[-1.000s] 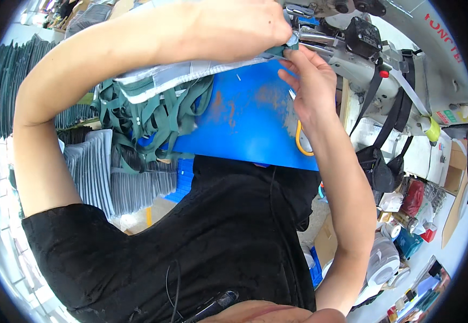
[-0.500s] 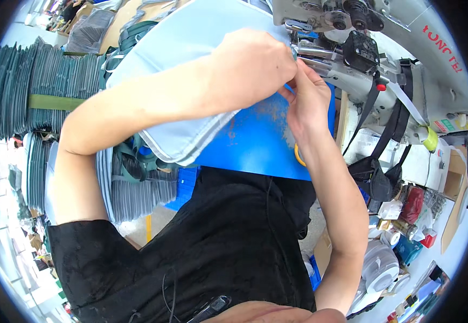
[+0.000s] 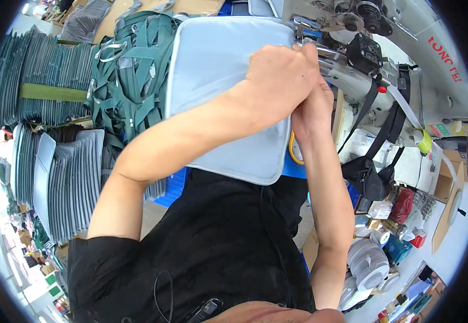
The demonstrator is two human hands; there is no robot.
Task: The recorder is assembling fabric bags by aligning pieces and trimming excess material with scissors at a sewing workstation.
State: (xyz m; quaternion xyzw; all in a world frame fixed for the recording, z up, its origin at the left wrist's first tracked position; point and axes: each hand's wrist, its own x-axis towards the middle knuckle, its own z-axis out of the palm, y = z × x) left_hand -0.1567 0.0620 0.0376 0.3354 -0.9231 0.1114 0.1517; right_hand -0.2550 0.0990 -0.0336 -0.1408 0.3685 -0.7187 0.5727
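A pale grey-blue padded fabric panel (image 3: 217, 59) with rounded corners and light edging lies across the work surface, its right edge by the sewing machine (image 3: 320, 54). Over that edge, close to the machine's presser foot, my left hand (image 3: 279, 75) is closed with its fingers bent. My right hand (image 3: 316, 105) meets it from the right, also closed, the two hands' fingertips together. Whatever they pinch is hidden between them. Beside my right wrist shows the yellow loop of a handle (image 3: 294, 151), partly covered by the arm.
A heap of green webbing straps (image 3: 134, 75) lies left of the panel. Farther left stand stacks of dark green panels (image 3: 34, 75) and grey panels (image 3: 75, 177). Black straps (image 3: 385, 134) hang at the machine's right. A blue crate (image 3: 171, 188) sits below the work surface.
The panel has turned from a slant to nearly square and shifted right, uncovering the green straps. My left arm swung right with it; both hands stay together near the presser foot.
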